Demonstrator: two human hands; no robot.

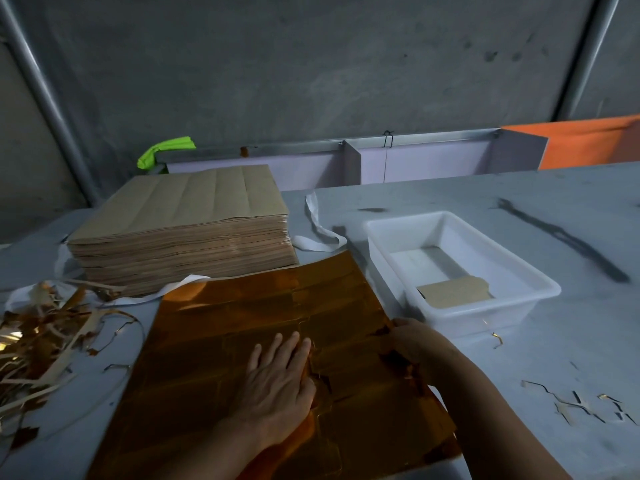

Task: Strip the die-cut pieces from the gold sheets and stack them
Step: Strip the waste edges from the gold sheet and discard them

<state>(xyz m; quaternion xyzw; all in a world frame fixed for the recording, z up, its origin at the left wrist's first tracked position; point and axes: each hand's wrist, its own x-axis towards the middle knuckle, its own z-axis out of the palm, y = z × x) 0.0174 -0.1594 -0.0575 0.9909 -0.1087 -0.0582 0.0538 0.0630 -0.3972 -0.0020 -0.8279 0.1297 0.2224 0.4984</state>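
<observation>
Now, from the left, I am seeing scraps (41,334) lying heaped on the table (27,261), with a stack (180,230) of brown sheets sitting behind them. The gold sheet (242,323) is lying flat in front of me. The left hand (277,379) is pressing on it, fingers straight. The right hand (412,344) is curling over its torn right edge, gripping it. Just beyond, a white tray (485,313) is holding one brown piece (455,292).
</observation>
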